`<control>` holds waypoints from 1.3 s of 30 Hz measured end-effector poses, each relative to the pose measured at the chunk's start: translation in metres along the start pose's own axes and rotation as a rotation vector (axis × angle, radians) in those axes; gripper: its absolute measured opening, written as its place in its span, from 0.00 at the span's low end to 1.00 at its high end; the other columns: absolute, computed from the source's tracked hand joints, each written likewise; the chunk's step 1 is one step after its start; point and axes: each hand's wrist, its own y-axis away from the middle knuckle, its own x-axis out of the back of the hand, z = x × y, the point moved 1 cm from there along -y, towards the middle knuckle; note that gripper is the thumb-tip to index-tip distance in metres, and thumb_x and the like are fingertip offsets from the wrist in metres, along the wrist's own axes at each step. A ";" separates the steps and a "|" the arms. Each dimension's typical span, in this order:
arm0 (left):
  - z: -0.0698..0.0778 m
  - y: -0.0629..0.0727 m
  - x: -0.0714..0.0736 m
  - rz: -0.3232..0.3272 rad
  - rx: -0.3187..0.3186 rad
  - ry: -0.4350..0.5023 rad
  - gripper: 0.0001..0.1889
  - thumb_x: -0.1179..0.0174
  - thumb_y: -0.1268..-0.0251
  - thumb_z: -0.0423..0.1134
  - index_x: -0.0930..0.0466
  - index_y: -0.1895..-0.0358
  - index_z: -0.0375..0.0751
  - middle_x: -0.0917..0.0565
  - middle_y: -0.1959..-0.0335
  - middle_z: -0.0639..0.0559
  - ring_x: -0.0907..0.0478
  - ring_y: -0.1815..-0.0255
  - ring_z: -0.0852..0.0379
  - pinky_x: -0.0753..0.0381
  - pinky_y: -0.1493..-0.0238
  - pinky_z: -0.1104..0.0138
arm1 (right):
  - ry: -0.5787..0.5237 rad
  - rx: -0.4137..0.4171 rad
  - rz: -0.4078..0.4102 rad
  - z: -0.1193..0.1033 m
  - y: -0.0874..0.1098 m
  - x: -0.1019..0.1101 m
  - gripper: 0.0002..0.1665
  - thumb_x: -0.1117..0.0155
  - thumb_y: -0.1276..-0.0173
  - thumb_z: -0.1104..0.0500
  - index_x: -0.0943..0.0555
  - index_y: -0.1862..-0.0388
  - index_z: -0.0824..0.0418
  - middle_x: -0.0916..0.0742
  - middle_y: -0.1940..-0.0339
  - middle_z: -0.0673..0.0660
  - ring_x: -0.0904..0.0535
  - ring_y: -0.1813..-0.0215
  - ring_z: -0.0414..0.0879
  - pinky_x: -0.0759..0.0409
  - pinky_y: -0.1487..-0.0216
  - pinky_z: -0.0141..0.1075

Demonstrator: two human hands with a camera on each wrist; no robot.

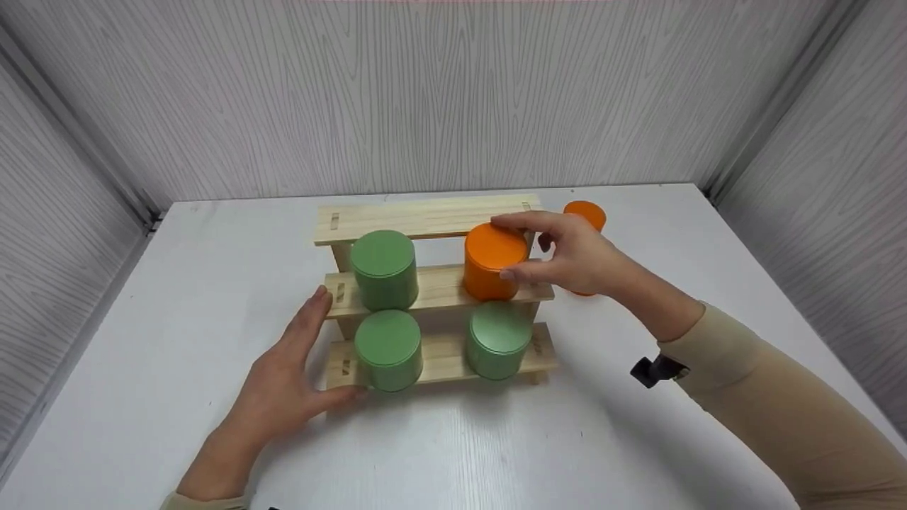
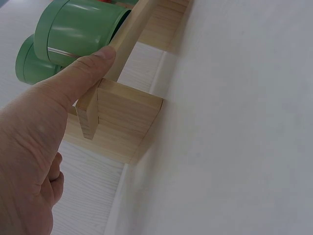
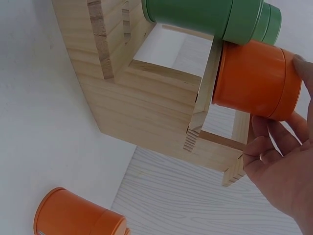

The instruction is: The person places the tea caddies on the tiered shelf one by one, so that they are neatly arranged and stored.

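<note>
A three-step wooden rack stands in front of me. My right hand grips an orange lidded canister at the right end of the middle shelf, thumb in front and fingers behind. Along the rack's left end my left hand is spread, its fingertips at the middle shelf. Its thumb lies along the bottom shelf's front edge in the left wrist view. Green canisters stand on the left of the middle shelf, and on the left and right of the bottom shelf.
Behind the right hand, to the right of the rack, more orange shows; the right wrist view has an orange canister there. The white table meets a grey wood-grain panel at the back, with side panels left and right.
</note>
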 end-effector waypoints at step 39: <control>0.001 -0.002 0.001 -0.001 0.011 -0.003 0.72 0.13 0.54 0.56 0.58 0.11 0.56 0.51 0.11 0.56 0.48 0.14 0.46 0.35 0.21 0.45 | 0.093 0.012 0.083 -0.007 0.022 0.045 0.34 0.21 0.32 0.56 0.19 0.27 0.55 0.13 0.36 0.52 0.16 0.41 0.46 0.20 0.47 0.35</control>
